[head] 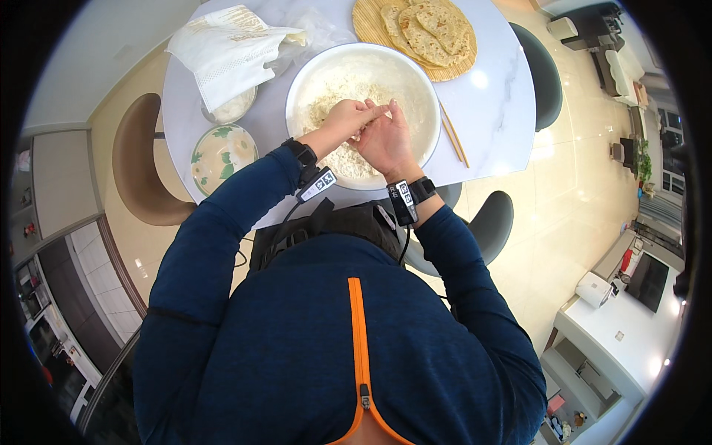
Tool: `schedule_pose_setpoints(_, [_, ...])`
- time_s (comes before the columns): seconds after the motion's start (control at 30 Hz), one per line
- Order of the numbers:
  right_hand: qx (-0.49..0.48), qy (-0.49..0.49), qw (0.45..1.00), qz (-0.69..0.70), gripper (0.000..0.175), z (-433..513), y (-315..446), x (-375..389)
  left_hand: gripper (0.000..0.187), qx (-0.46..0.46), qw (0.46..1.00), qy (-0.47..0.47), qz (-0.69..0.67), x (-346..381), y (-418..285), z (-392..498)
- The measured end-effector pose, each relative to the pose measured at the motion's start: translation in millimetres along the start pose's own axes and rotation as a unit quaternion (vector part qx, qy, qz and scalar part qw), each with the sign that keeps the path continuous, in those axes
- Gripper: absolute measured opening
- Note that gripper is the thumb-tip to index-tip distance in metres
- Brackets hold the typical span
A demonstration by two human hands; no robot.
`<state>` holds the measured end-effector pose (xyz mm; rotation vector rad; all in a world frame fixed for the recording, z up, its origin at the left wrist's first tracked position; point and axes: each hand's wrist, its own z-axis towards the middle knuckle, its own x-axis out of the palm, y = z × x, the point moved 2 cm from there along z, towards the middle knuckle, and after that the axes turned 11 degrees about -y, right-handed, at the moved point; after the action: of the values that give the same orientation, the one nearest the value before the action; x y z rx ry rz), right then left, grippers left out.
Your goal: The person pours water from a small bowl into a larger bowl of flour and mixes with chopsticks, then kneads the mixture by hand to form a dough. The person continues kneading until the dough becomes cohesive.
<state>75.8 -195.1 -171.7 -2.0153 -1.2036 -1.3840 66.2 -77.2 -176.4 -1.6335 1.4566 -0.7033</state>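
Note:
A large white bowl (427, 139) with a thin blue rim stands in front of me, and crumbly flour dough (347, 161) lies in it. Both hands are above the bowl and touch each other. My left hand (347, 118) is turned palm down, its fingers against the fingers and palm of the other. My right hand (386, 139) is turned palm up with its fingers curled. Whether a bit of dough is between them is hidden. Two wooden chopsticks (455, 135) lie on the marble-patterned table (495, 133), right of the bowl.
Flatbreads (436, 30) are stacked on a round woven mat (371, 25) at the back right. A printed white bag (228, 53) leans over a bowl of flour (236, 108) at the left. Nearer stands a floral bowl (222, 158). Chairs surround the table.

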Motion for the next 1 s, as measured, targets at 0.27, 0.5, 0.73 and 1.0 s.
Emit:
schedule_pose_setpoints(0.27, [-0.167, -0.035, 0.77, -0.615, 0.098, -7.2, -11.9, -10.3, 0.044, -0.066, 0.992, 0.103, -0.015, -5.4, 2.2, -7.4])
schedule_pose_setpoints(0.5, [-0.203, -0.026, 0.526, -0.825, 0.117, -9.1, -2.3, -12.5, 0.038, -0.076, 0.982, 0.168, -0.05, -8.2, 16.2, -8.4])
schedule_pose_setpoints(0.73, [-0.326, -0.048, 0.375, -0.867, 0.066, -31.3, -9.7, 22.3, 0.06, -0.229, 0.958, -0.028, -0.173, -8.3, 42.3, 19.2])
schedule_pose_setpoints(1.0, [-0.257, -0.072, 0.535, -0.802, 0.066, -10.2, -1.3, 18.2, 0.049, -0.216, 0.876, 0.169, -0.397, 12.1, 39.4, 1.2])
